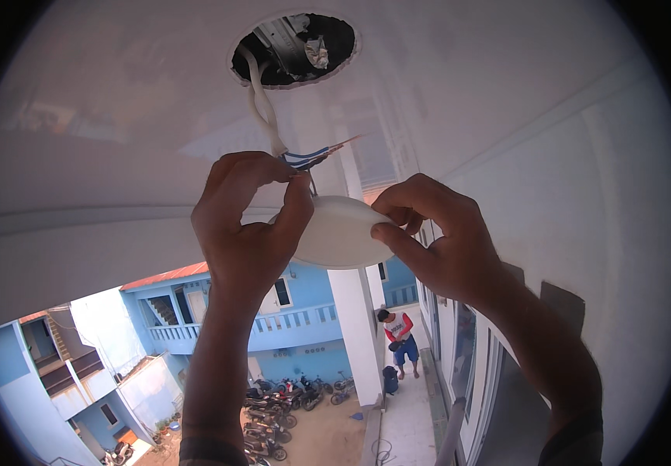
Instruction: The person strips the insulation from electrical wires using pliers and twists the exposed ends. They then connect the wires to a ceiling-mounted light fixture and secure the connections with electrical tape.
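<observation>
Fingers (413,196) of the right hand (448,237) are pinched closed on the rim of the round white lamp panel (339,237), below the ceiling cutout (293,70). Those of the left hand (230,221) pinch a partly hidden thin wire (298,174), nearer the ceiling cutout. White cable (261,109) with blue-insulated conductors (310,158) hangs from the ceiling cutout.

Cables (268,113) obstruct, with free air to their right.

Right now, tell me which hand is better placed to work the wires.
Probably the left hand: its fingertips are already pinched at the wires, while the right hand holds the disc by its right edge, lower and farther from them.
</observation>
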Available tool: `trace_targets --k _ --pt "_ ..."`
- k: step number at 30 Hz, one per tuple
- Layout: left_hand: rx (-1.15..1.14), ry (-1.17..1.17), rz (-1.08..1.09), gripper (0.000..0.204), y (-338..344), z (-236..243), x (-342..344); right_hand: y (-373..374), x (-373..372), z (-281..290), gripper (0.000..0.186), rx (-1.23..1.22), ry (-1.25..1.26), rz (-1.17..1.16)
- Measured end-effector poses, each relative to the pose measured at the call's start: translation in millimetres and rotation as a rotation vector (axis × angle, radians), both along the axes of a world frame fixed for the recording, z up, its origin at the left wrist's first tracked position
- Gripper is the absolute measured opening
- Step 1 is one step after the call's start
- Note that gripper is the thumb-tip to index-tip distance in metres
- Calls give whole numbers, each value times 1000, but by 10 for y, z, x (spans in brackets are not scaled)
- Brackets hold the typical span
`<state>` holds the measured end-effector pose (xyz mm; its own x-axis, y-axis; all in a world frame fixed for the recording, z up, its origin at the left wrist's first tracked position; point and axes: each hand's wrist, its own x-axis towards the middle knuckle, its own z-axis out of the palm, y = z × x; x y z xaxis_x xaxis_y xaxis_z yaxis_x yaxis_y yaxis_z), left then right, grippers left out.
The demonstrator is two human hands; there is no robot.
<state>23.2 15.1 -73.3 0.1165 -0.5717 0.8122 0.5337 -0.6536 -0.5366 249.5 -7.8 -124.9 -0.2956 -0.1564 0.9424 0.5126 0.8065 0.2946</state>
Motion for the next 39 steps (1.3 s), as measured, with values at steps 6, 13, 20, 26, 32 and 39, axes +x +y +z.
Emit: trace_targets --k 6,13,20,26,32,39 --pt "-50 44 -123 14 -37 17 26 -26 -21 88 20 -44 14 -29" --pt "-50 82 -192 14 64 10 22 -294 15 376 21 369 18 -101" --pt "-64 49 -170 12 -14 31 4 -479 -328 678 28 618 -202 -263" --pt "-53 63 -216 11 -8 66 -35 -580 -392 834 21 558 -249 -394" --pt "-25 49 -224 12 56 60 -42 -576 -299 793 23 463 -244 -393" --pt "-40 49 -226 13 64 45 -10 -526 -371 736 28 577 -283 -415"
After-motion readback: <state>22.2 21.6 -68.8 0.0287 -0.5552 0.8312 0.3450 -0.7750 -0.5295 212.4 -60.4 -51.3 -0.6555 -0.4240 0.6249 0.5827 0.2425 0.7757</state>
